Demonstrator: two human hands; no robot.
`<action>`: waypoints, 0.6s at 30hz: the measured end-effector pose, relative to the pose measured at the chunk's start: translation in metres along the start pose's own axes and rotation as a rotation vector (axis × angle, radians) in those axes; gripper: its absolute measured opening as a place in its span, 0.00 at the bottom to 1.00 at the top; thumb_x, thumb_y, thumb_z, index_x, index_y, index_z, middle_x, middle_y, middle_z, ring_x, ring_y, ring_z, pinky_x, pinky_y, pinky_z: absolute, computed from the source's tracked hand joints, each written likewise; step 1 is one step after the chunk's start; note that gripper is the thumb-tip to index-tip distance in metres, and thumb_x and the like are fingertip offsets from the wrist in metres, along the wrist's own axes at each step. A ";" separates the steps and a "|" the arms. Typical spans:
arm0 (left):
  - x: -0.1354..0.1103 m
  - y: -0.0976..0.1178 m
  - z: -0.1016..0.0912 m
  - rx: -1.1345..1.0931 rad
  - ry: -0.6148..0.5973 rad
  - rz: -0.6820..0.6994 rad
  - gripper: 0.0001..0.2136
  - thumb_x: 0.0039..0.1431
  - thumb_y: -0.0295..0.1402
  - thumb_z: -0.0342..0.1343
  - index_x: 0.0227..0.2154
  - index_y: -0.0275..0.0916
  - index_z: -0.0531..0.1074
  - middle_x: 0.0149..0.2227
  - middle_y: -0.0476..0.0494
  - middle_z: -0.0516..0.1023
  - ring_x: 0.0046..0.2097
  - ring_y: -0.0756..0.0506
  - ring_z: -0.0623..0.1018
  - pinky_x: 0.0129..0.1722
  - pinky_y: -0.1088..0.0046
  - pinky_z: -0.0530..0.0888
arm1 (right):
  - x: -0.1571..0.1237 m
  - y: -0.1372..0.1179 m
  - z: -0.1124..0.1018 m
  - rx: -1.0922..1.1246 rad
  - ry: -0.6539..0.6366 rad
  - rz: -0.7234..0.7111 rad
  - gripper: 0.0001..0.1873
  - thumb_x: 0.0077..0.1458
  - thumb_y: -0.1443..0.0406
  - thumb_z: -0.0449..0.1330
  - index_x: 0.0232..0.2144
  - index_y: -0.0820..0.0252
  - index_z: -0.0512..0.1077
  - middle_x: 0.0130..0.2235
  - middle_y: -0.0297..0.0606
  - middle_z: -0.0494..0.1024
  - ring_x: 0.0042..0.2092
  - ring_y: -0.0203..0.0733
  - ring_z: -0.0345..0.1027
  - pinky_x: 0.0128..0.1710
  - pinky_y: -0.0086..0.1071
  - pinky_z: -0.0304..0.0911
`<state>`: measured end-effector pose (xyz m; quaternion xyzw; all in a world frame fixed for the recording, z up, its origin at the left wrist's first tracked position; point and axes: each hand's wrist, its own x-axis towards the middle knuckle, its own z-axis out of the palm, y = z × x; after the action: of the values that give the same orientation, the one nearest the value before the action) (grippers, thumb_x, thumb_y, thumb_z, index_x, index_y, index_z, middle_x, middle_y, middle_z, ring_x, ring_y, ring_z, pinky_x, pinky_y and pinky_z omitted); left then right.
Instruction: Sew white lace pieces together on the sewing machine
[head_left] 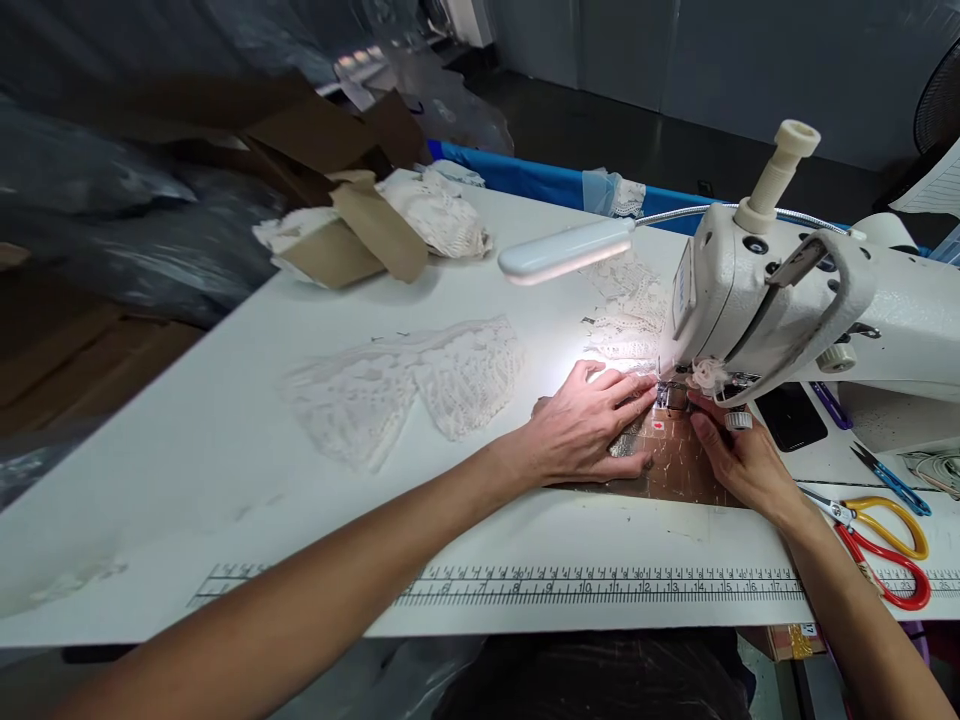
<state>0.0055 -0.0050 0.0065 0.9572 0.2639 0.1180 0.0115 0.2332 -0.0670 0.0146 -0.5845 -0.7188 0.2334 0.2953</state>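
A white sewing machine (720, 290) stands at the right, its presser foot (670, 396) lit by a lamp. My left hand (592, 418) lies flat just left of the foot, fingers stretched out and thumb apart, pressing on the brown machine plate and on the lace edge there. White lace fabric (626, 325) runs back from the fingertips beside the machine head. Close to the foot on its right is my right hand (739, 455), thumb and forefinger apart, with some fingers hidden under the machine. Whether it touches lace I cannot see.
Two lace pieces (457, 380) lie on the white table at left. Behind them sit lace bundles (439, 212) with brown card. The lamp (566, 250) hangs low. At right are a phone (792, 416), scissors (885, 525) and blue snips (892, 478). A printed ruler (570, 585) follows the front edge.
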 end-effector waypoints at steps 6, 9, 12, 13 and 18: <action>-0.001 -0.001 0.002 -0.037 0.027 -0.037 0.25 0.64 0.46 0.47 0.56 0.32 0.65 0.55 0.28 0.71 0.56 0.32 0.70 0.55 0.50 0.61 | -0.015 0.010 0.019 -0.238 0.034 -0.112 0.20 0.66 0.58 0.50 0.53 0.60 0.72 0.49 0.52 0.72 0.46 0.50 0.72 0.46 0.44 0.73; -0.002 0.000 0.001 -0.069 0.018 -0.057 0.26 0.66 0.47 0.45 0.58 0.32 0.62 0.59 0.25 0.67 0.61 0.30 0.65 0.59 0.46 0.56 | -0.019 0.012 0.026 -0.331 0.076 -0.187 0.22 0.67 0.59 0.47 0.56 0.61 0.70 0.50 0.54 0.69 0.48 0.52 0.71 0.44 0.45 0.74; -0.002 0.002 -0.001 -0.099 -0.040 -0.074 0.27 0.67 0.49 0.43 0.58 0.31 0.62 0.59 0.24 0.67 0.62 0.29 0.64 0.61 0.44 0.53 | -0.022 0.012 0.031 -0.389 0.127 -0.257 0.22 0.68 0.59 0.47 0.57 0.59 0.69 0.51 0.52 0.69 0.50 0.52 0.69 0.46 0.44 0.73; -0.001 0.002 -0.001 -0.109 -0.070 -0.077 0.27 0.67 0.50 0.43 0.57 0.31 0.63 0.59 0.25 0.68 0.62 0.29 0.65 0.61 0.44 0.53 | -0.023 0.012 0.034 -0.404 0.145 -0.271 0.21 0.68 0.59 0.46 0.57 0.59 0.69 0.50 0.52 0.69 0.51 0.52 0.69 0.47 0.45 0.73; 0.008 -0.015 -0.005 -0.175 -0.087 0.010 0.26 0.65 0.53 0.46 0.53 0.35 0.68 0.57 0.31 0.71 0.59 0.31 0.69 0.59 0.52 0.57 | -0.024 0.020 0.048 -0.465 0.245 -0.298 0.21 0.68 0.60 0.44 0.55 0.58 0.71 0.50 0.52 0.70 0.50 0.53 0.69 0.45 0.48 0.74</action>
<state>0.0032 0.0116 0.0117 0.9581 0.2470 0.0988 0.1058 0.2169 -0.0862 -0.0372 -0.5482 -0.7900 -0.0556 0.2689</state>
